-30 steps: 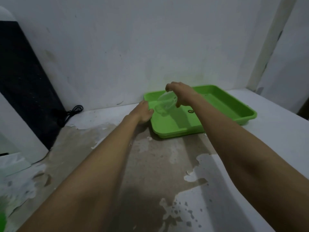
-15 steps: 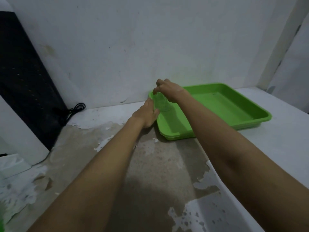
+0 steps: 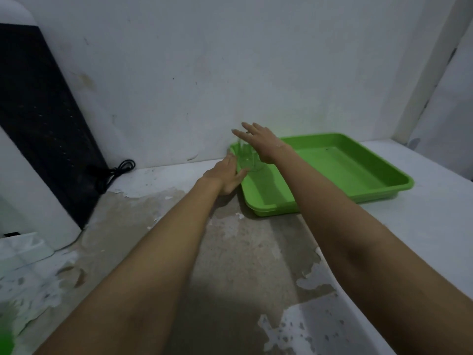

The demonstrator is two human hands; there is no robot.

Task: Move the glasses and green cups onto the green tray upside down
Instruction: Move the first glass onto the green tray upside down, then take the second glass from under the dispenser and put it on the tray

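Note:
A green tray (image 3: 358,190) lies on the counter against the back wall. A clear glass (image 3: 247,157) stands in the tray's far left corner; which way up it is cannot be told. My right hand (image 3: 258,142) hovers just above and behind the glass with fingers spread, not gripping it. My left hand (image 3: 226,175) rests flat on the counter against the tray's left rim, fingers extended. A green blur (image 3: 5,339) shows at the bottom left edge, perhaps a green cup.
A black panel (image 3: 38,124) with a white frame leans at the left, and a black cable (image 3: 115,172) lies by the wall. The counter's paint is worn to bare patches in the middle. A white box (image 3: 20,249) sits at the left edge.
My right hand carried the glass to the tray's far left corner, set it down and let go, its fingers now spread. My left hand stayed at the tray's rim.

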